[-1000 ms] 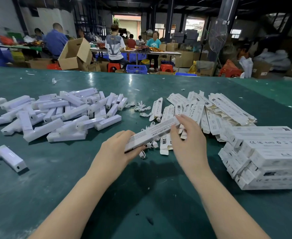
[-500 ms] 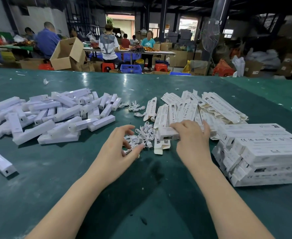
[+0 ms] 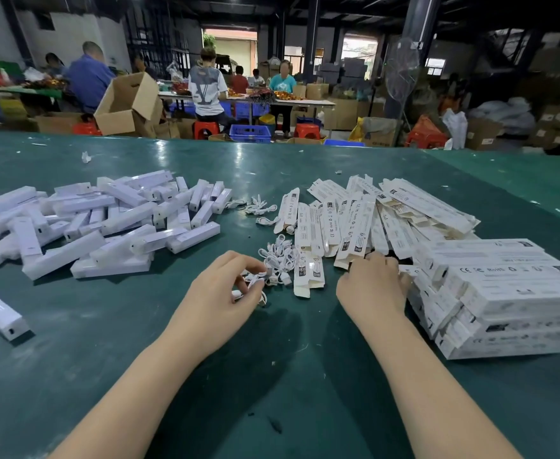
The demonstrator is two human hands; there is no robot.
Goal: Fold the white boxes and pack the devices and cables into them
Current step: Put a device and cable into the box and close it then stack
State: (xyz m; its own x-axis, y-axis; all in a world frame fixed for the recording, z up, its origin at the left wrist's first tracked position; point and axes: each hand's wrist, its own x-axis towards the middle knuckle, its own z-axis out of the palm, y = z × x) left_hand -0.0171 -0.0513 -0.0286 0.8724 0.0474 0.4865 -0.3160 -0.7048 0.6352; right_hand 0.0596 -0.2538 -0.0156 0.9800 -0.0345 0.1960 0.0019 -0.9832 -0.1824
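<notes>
Tabletop (image 3: 305, 376): green, glossy, scuffed; carries every item listed below and both forearms.

Heap of devices (image 3: 100, 223): long white bars with a small port in one end, piled loosely beyond and outward of the left hand, well apart from it. One stray device (image 3: 0, 314) lies alone, farther out on the same side and nearer the person.

Stack of closed boxes (image 3: 503, 299): white printed cartons laid flat in several layers, directly outward of the right hand, their near ends touching its fingers.

Spread of flat boxes (image 3: 371, 213): unfolded white sleeves with printed markings, fanned out beyond the right hand and reaching back past the stack. One flat box (image 3: 308, 276) lies between the two hands, just beside the cables.

Right hand (image 3: 373, 286): palm down, fingers bent against the near ends of the stacked boxes, a small white carton end showing at the fingertips; whether it grips that piece cannot be told.

Left hand (image 3: 219, 299): fingers curled, thumb and fingertips pinching a short white cable (image 3: 250, 286) at the near edge of the cable pile.

Pile of cables (image 3: 278, 256): small coiled white leads, just beyond the left hand's fingertips; a second scatter of cables (image 3: 255, 207) lies farther off, between the devices and the flat boxes.
</notes>
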